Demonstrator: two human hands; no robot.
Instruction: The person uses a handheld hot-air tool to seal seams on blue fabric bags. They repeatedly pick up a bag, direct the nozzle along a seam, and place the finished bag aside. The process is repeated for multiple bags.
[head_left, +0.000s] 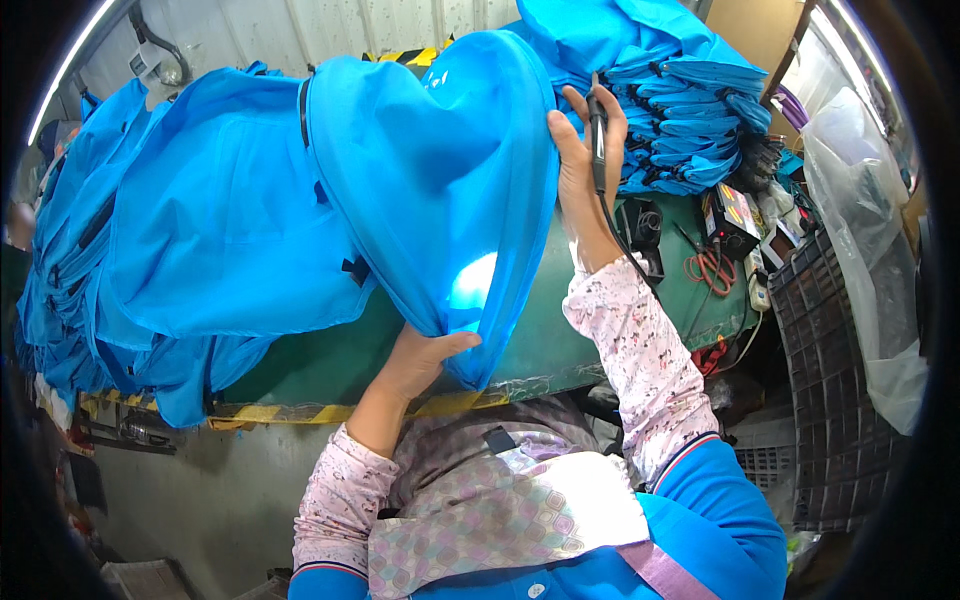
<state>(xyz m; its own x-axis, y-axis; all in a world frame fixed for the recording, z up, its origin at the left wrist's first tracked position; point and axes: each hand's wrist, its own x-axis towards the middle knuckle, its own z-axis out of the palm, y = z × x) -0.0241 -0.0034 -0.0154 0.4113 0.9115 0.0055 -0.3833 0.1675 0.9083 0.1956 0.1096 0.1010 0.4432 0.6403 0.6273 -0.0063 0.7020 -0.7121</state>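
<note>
A blue fabric piece with a wide hemmed edge (420, 127) is held up over the green tabletop. My left hand (431, 356) grips its lower corner, thumb on top of the cloth. My right hand (589, 142) is at the right side of the hem, with a black corded pen-like hand tool (598, 139) held between its fingers, tip upward; the cord runs down along the forearm. Whether the right fingers also pinch the cloth is not clear. More blue cloth with black tabs (232, 202) spreads out to the left, joining or touching the held piece.
Folded blue pieces (675, 112) are stacked at the back right. Nearby on the green table (330, 367) lie red-handled scissors (710, 271), a black box with a cord (729, 221) and a power strip (757, 289). Clear plastic sheeting (855, 187) hangs at the right.
</note>
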